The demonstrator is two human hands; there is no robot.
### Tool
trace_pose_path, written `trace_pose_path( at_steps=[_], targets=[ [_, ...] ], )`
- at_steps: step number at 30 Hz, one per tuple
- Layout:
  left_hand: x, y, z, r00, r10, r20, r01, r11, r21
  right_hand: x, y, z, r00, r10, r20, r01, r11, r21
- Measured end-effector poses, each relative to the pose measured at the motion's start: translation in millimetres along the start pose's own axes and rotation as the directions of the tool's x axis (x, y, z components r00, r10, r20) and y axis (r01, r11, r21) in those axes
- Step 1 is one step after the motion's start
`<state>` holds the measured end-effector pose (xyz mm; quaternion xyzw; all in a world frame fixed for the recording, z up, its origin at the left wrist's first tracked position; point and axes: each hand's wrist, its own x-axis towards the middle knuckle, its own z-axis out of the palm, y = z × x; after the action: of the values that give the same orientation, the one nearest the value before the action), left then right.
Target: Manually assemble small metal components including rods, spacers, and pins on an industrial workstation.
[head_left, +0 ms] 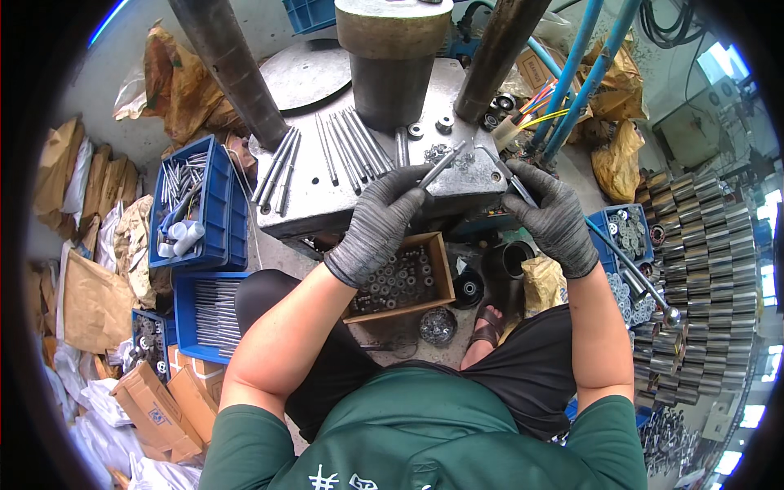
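Observation:
My left hand (380,214), in a grey glove, grips a metal rod (442,166) that points up and to the right. My right hand (555,219), gloved alike, is closed on a slim metal tool (519,188) with a thin bent tip; its exact kind is unclear. Both hands are at the near edge of a metal press table (327,196), apart from each other. Between them lies a small heap of tiny metal parts (464,158). Several more rods (347,147) lie in a row on the left of the table. Two small rings (443,124) sit further back.
A thick press column (390,82) stands mid-table between dark posts (233,69). Below, a wooden box (445,273) holds ring-shaped parts. Blue crates (233,220) with rods stand left; a long-handled bar (633,265) and stacked metal cylinders (710,278) are at right.

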<state>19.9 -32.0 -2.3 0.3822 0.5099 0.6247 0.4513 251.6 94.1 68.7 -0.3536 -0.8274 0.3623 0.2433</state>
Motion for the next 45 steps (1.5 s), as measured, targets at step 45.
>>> trace_pose_path(
  at_steps=[45],
  targets=[
    [-17.7, 32.0, -7.8, 0.886, -0.321, 0.334, 0.399, 0.895, -0.199, -14.4, -24.0, -18.2, 0.699, 0.137, 0.702, -0.446, 0.851, 0.278]
  ],
)
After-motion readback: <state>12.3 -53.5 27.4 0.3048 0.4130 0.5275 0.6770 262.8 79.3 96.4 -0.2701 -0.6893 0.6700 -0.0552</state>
